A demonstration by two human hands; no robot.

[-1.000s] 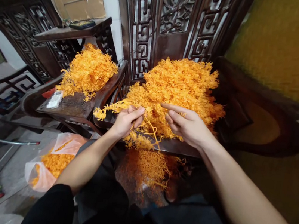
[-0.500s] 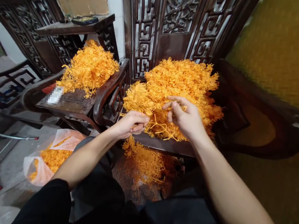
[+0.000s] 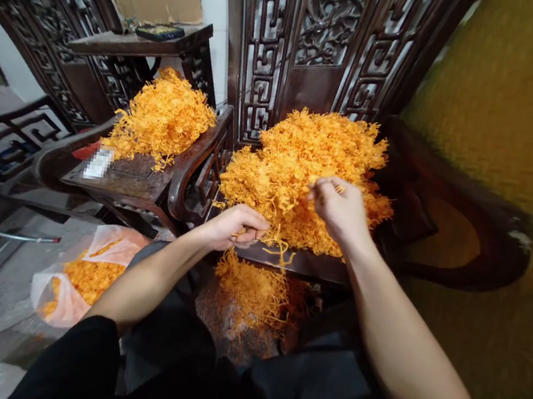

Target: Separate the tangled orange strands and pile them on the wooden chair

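A big heap of orange branching pieces [image 3: 314, 153] covers the seat of a dark carved chair [image 3: 314, 89]. At the heap's front left, my left hand [image 3: 240, 228] pinches a thin orange sprig [image 3: 281, 252], which sticks out to the right over the seat edge. My right hand [image 3: 339, 207] is over the right part of the heap, its fingers curled together; what they hold, if anything, is too small to name. More orange pieces [image 3: 252, 291] lie below the seat edge, between my legs.
A second orange pile [image 3: 162, 119] sits on a wooden chair at the left, beside a blurred white item [image 3: 98, 163]. An open plastic bag [image 3: 62, 305] with orange pieces stands on the floor at lower left. A curved armrest [image 3: 506, 251] is at the right.
My right hand has closed its fingers and moved slightly right over the heap. The sprig at my left hand now hangs lower. The view has shifted slightly.
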